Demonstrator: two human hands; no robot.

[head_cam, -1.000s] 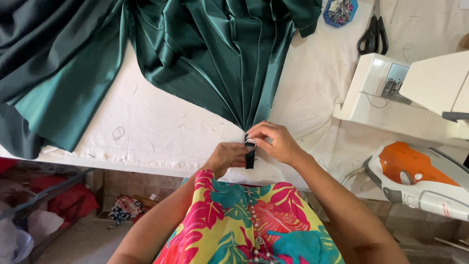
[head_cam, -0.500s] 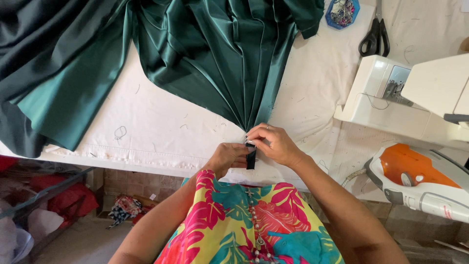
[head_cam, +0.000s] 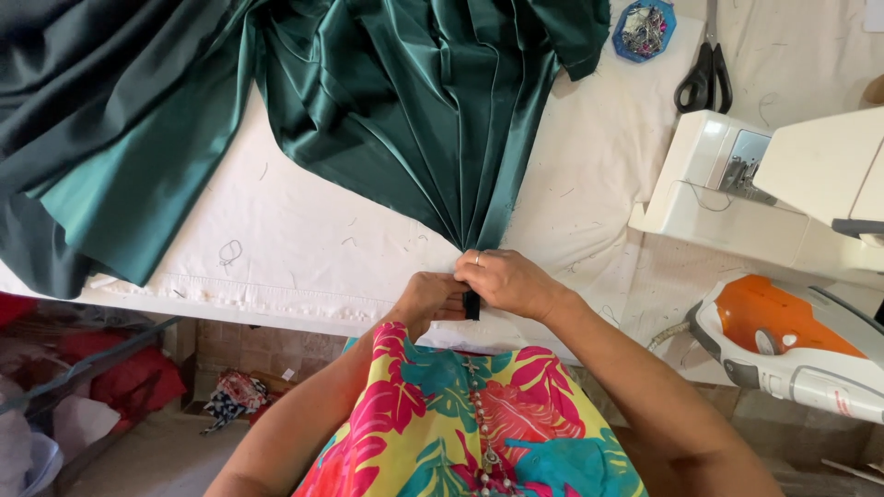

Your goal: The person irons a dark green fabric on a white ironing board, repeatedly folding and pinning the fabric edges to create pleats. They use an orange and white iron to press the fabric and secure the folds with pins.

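Note:
Dark green satin fabric (head_cam: pixel 405 110) lies fanned in pleats over the white padded table (head_cam: pixel 304 239), its folds gathered to a narrow point at the near edge. My left hand (head_cam: pixel 431 296) and my right hand (head_cam: pixel 506 281) are closed side by side on that gathered end, where a short dark strip (head_cam: pixel 471 306) shows between the fingers. A ring sits on my right hand.
A white sewing machine (head_cam: pixel 783 184) stands at the right, an orange and white iron (head_cam: pixel 783 336) in front of it. Black scissors (head_cam: pixel 704 78) and a blue dish of pins (head_cam: pixel 645 28) lie at the back. Cloth scraps (head_cam: pixel 230 396) and red fabric (head_cam: pixel 110 377) are on the floor.

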